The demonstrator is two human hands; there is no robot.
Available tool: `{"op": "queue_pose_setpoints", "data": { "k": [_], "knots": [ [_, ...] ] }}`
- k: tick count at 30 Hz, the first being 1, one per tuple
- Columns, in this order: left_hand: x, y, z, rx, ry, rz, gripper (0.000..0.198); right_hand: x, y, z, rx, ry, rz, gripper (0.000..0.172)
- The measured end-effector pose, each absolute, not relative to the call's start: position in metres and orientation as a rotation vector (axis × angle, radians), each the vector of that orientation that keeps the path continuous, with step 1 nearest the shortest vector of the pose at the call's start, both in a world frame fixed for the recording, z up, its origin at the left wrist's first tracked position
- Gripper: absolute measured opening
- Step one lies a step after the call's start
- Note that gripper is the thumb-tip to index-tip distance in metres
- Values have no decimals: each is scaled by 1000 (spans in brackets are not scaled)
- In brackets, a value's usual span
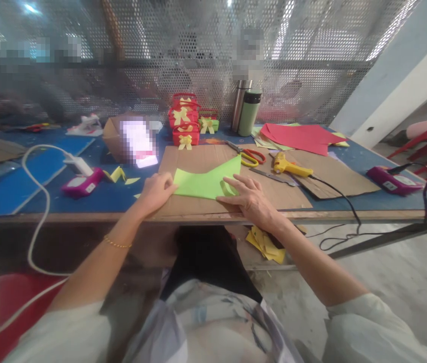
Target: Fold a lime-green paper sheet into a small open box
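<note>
A light green paper sheet [205, 180] lies on a brown cardboard sheet [198, 159] on the blue table [27, 186]. My left hand [156, 190] pinches the paper's left edge. My right hand [249, 199] lies flat beside its right part, fingers spread and pressing on the paper, which curls up a little there. The sheet's right corner points up toward red-handled scissors [251, 156].
A yellow glue gun [289, 166] with a black cord and a metal ruler [271, 176] lie right of the paper. Red paper baskets with yellow bows [185, 123], two flasks [246, 111], red paper sheets [300, 137] and a cardboard box [117, 135] stand behind. Yellow scraps [266, 244] lie below the table edge.
</note>
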State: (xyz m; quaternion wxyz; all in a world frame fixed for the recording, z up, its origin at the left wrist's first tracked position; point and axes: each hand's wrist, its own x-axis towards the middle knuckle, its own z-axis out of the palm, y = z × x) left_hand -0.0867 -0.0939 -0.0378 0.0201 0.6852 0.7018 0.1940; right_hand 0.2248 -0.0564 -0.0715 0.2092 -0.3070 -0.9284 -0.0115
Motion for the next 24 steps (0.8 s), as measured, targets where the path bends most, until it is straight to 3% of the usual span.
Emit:
{"op": "queue_pose_setpoints", "data": {
  "k": [18,22,24],
  "knots": [
    [-88,-92,-42,2173,2185,580,17,229,-52,-77,-777,-2604,-30,36],
    [-82,-98,-42,2181,2233,577,6,228,-53,-76,-791,-2604,-23,36],
    [-78,-102,-42,2336,2250,580,17,228,-53,-75,-787,-2611,-18,36]
  ]
}}
